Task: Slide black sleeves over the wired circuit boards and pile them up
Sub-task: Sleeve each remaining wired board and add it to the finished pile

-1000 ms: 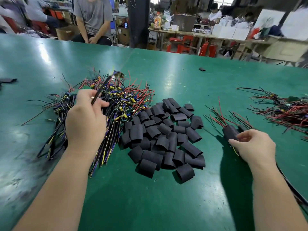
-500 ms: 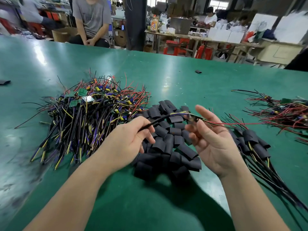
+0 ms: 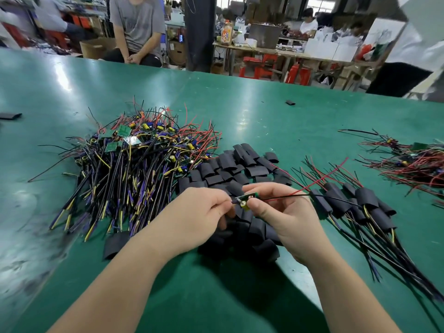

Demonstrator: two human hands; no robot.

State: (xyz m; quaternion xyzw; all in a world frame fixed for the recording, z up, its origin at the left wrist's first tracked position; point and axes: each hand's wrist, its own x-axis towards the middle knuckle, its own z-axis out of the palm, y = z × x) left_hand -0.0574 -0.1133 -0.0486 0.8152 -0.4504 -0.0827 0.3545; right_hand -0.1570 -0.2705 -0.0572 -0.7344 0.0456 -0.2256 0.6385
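Observation:
Between both hands I hold one small green wired circuit board (image 3: 245, 199) above the heap of loose black sleeves (image 3: 236, 169). My right hand (image 3: 281, 212) pinches the board, its red and black wires trailing off to the right. My left hand (image 3: 199, 212) grips the wire end on the board's left side. A big tangle of bare wired boards (image 3: 134, 159) lies to the left. Sleeved boards (image 3: 360, 203) are piled to the right, wires pointing toward me. No sleeve is on the held board.
The green table (image 3: 252, 296) stretches wide. Another bundle of red-wired boards (image 3: 413, 159) lies at the far right. Stray sleeves sit at the far left edge (image 3: 9, 115) and far middle (image 3: 290, 102). A person sits behind the table's far edge (image 3: 137, 27).
My left hand lifted a board out of the left tangle and carried it to the centre. My right hand left the sleeved pile and now pinches that board; both hands have closed together.

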